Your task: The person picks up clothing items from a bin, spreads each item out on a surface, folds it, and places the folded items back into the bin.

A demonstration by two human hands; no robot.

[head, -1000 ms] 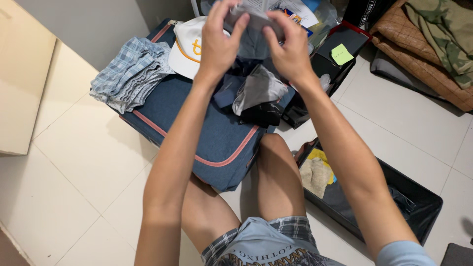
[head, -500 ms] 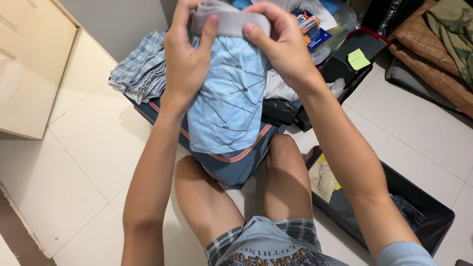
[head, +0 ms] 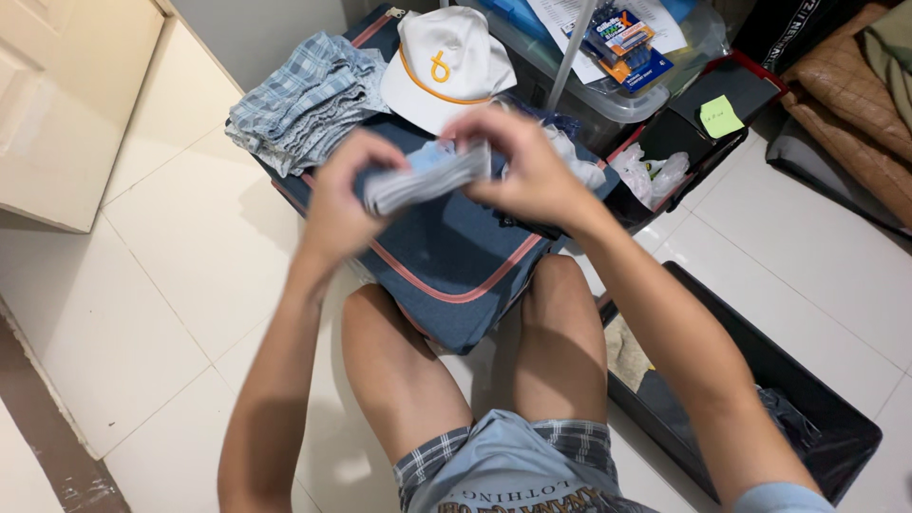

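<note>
Under my hands lies the blue suitcase, flat across my knees and running away from me. Past my left hand, on its far corner, sits the stack of plaid shorts; just beyond my fingers is the white cap. Off past my right elbow is the black bin. Between my hands is the folded underwear, a grey-banded, pale blue bundle. Its long axis runs side to side, tilted up toward my right. My left hand is closed on the lower, near end, thumb over the top. My right hand pinches the higher end, fingers curled shut over it. Both hands share it, held just above the suitcase lid.
</note>
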